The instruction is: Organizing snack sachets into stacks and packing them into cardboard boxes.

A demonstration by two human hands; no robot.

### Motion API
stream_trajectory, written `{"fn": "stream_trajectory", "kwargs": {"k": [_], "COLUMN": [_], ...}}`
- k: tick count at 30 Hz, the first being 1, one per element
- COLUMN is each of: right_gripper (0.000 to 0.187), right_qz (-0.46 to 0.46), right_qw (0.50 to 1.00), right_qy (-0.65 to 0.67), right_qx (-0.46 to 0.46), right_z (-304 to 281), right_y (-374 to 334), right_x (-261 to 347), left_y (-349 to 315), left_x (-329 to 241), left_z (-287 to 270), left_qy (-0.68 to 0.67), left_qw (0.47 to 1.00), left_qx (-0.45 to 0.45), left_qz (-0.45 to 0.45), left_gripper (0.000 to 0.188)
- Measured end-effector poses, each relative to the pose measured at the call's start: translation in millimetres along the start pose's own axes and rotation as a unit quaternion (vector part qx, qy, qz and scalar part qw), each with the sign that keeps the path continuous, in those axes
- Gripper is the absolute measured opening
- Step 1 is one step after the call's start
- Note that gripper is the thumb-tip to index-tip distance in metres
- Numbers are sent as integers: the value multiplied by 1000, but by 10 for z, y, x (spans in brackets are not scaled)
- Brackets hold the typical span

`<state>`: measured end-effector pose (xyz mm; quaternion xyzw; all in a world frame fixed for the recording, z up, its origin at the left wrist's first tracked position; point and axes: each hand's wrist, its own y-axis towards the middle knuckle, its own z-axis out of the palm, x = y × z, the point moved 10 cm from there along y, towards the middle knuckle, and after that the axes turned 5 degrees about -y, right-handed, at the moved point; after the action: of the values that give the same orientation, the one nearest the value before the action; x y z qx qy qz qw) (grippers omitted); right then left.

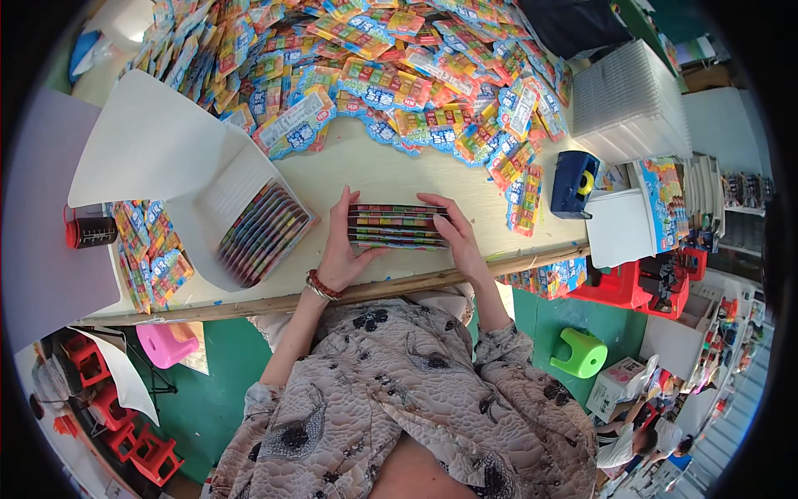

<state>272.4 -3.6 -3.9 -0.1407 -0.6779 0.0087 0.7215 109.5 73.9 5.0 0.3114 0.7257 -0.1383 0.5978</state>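
Note:
Between both hands, near the table's front edge, is a small stack of colourful flat blister packs point(397, 227), seen edge-on. My left hand point(339, 243) grips its left end, thumb at the near side. My right hand point(459, 239) closes on its right end, fingers over the far edge. To the left stands a white box point(214, 193) with its lid folded back; a row of similar packs point(264, 237) stands upright inside. Across the far table spreads a large loose heap of blue, orange and yellow packs point(382, 87).
At right are a blue tape dispenser point(573, 185), stacked clear trays point(628, 104) and a white carton point(622, 226) beside more packs. A dark bottle with a red cap point(90, 232) stands left. On the green floor are pink point(168, 343) and green point(580, 353) stools. People sit at lower right.

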Motion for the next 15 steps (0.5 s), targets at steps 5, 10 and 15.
{"fn": "stream_trajectory", "kwargs": {"k": [5,10,15], "right_gripper": [38,33,33], "right_qz": [3,44,29], "right_qw": [1000,998,984], "right_qy": [1,23,-109], "right_qx": [-6,48,139], "right_z": [-42,-45,-275], "right_y": [-39,-38,241], "right_x": [-79,-161,186], "left_y": [48,174,207], "left_x": [-172,-496,-360], "left_z": [8,5,55], "left_qy": [85,260,217], "left_qw": [996,962,971], "left_qx": [22,28,92], "left_qz": [17,79,46], "left_gripper": [104,67,69]}}
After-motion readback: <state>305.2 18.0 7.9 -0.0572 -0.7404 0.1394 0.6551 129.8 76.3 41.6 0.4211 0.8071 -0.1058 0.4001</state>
